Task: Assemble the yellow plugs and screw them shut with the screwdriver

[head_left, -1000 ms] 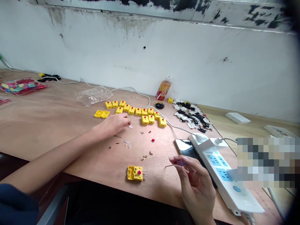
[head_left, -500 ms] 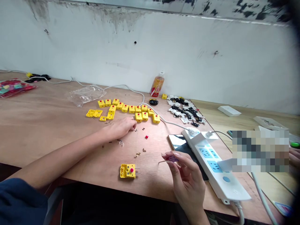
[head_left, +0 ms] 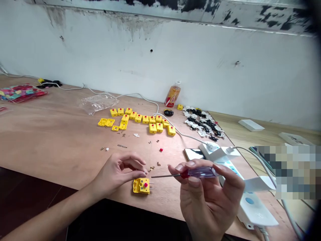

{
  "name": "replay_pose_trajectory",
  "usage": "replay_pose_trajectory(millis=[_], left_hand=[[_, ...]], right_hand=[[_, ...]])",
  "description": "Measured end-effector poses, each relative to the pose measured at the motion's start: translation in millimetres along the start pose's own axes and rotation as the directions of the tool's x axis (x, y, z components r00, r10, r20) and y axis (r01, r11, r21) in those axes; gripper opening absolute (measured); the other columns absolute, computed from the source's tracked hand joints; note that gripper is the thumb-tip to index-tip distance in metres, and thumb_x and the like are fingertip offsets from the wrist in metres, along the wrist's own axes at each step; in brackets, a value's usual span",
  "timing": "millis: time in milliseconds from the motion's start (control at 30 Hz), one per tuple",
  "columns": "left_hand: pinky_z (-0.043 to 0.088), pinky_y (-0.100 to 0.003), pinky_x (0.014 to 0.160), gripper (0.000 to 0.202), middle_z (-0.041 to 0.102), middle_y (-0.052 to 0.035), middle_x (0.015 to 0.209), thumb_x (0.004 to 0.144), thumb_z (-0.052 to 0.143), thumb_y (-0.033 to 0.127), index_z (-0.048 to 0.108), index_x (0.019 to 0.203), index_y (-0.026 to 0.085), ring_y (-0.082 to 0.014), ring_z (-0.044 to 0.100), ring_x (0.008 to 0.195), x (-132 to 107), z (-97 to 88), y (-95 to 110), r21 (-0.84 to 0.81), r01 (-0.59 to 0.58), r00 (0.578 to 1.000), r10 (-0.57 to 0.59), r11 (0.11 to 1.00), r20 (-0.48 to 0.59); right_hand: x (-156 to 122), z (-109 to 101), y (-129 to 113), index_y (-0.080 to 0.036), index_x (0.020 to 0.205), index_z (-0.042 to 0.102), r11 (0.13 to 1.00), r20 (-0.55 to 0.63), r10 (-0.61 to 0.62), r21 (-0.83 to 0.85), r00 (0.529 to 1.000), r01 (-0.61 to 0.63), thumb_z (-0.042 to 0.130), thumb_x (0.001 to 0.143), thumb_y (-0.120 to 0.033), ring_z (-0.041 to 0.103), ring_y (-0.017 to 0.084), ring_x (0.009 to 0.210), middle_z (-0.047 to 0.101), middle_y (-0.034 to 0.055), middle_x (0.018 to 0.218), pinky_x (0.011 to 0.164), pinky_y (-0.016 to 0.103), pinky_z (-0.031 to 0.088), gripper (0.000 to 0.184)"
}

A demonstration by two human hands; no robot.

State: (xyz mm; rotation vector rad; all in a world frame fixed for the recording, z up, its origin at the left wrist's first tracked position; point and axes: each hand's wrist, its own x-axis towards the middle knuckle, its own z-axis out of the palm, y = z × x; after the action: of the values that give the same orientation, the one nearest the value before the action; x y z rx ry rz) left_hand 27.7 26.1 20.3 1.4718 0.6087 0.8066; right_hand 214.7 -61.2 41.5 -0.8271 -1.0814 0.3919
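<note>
My right hand holds a screwdriver with a clear purple handle and a red collar. Its thin shaft points left toward the fingertips of my left hand. That hand pinches a tiny metal piece, too small to name surely. Just below lies a yellow plug housing with a red button and metal pins sticking out to the right. Small brass pieces lie just beyond the fingertips.
Yellow housings with red buttons stand in rows farther back. A power strip and phone lie to the right. Behind are black and white parts, a bottle and a plastic bag. A loose red button lies mid-table.
My left hand has drawn back from the far housings to just above the near one, pinching a tiny piece. My right hand has lifted the screwdriver, turning its shaft toward the left hand.
</note>
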Motion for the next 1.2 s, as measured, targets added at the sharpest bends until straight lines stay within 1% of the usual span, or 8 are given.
replay_pose_trajectory(millis=[200,433,533,667,800,867,1000,1200], left_hand=[[0.059,-0.021,0.078,0.014,0.078,0.0003,0.084,0.082,0.082,0.011,0.075,0.092,0.018,-0.0127,0.073,0.08,-5.9,8.2,-4.2,-0.028,-0.038,0.999,0.037,0.999,-0.027],[0.058,-0.023,0.075,0.01,0.077,-0.0019,0.083,0.082,0.084,0.016,0.076,0.088,0.016,-0.014,0.071,0.078,-5.4,12.0,-8.4,0.003,-0.059,0.996,0.059,0.998,-0.062],[0.057,-0.023,0.075,0.01,0.077,-0.0021,0.084,0.083,0.084,0.021,0.076,0.088,0.017,-0.0145,0.07,0.078,-6.4,11.9,-10.6,0.088,-0.081,0.993,0.088,0.993,-0.084],[0.054,-0.022,0.078,0.005,0.077,0.0009,0.086,0.088,0.08,0.019,0.076,0.09,0.02,-0.0131,0.07,0.079,-10.3,11.7,-11.0,0.27,-0.122,0.989,0.14,0.955,-0.048],[0.053,-0.02,0.073,0.008,0.076,0.0021,0.094,0.091,0.076,0.022,0.076,0.099,0.023,-0.0122,0.07,0.082,-15.1,12.9,-11.9,0.322,-0.063,0.998,0.066,0.945,0.004],[0.052,-0.02,0.07,0.016,0.075,0.0018,0.101,0.09,0.078,0.026,0.075,0.106,0.025,-0.0125,0.07,0.082,-16.4,12.7,-14.2,0.337,-0.011,1.0,0.006,0.941,0.017],[0.052,-0.026,0.084,0.039,0.072,0.0001,0.11,0.083,0.086,0.028,0.073,0.119,0.028,-0.017,0.069,0.095,-18.2,9.7,-20.5,0.391,0.009,0.998,-0.034,0.92,0.056],[0.05,-0.027,0.083,0.036,0.072,0.0005,0.104,0.084,0.085,0.027,0.072,0.118,0.028,-0.0172,0.068,0.092,-21.6,7.7,-23.1,0.45,0.003,0.994,-0.051,0.893,0.095]], right_hand=[[-5.7,3.0,0.4,-0.039,0.124,0.056,0.999,0.002,-0.002,-0.037,1.0,0.002,0.057,0.1,-0.014,0.07,0.015,0.084,0.064,-0.0001,0.099,0.078,0.042,0.07,0.035],[-6.0,2.0,3.8,-0.037,0.125,0.057,0.999,0.051,-0.038,0.012,0.998,0.038,0.058,0.101,-0.011,0.072,0.015,0.085,0.068,-0.0005,0.1,0.078,0.039,0.071,0.035],[-7.2,0.7,5.8,-0.033,0.126,0.058,0.992,0.108,-0.107,0.078,0.988,0.099,0.056,0.098,-0.002,0.073,0.014,0.089,0.071,-0.0004,0.106,0.081,0.037,0.07,0.042],[-8.3,-1.7,7.9,-0.033,0.13,0.056,0.994,0.209,-0.11,0.023,0.972,0.107,0.05,0.099,0.001,0.075,0.017,0.096,0.073,0.0007,0.111,0.081,0.039,0.07,0.046],[-10.8,-4.1,13.8,-0.031,0.131,0.058,0.995,0.255,-0.071,-0.054,0.964,0.087,0.053,0.099,-0.001,0.074,0.018,0.099,0.073,0.0019,0.107,0.078,0.035,0.069,0.045],[-12.5,-5.0,18.1,-0.031,0.131,0.059,0.996,0.269,-0.031,-0.075,0.963,0.053,0.052,0.098,0.0,0.074,0.017,0.099,0.072,0.0023,0.108,0.08,0.032,0.068,0.046],[-14.1,-4.8,25.9,-0.032,0.131,0.06,0.997,0.295,0.034,-0.073,0.955,-0.013,0.049,0.098,0.002,0.074,0.014,0.098,0.071,0.002,0.113,0.082,0.027,0.067,0.049],[-15.5,-4.8,33.9,-0.032,0.132,0.06,0.999,0.338,0.035,-0.051,0.94,-0.019,0.05,0.097,0.003,0.074,0.014,0.098,0.07,0.0016,0.111,0.08,0.026,0.068,0.051]])
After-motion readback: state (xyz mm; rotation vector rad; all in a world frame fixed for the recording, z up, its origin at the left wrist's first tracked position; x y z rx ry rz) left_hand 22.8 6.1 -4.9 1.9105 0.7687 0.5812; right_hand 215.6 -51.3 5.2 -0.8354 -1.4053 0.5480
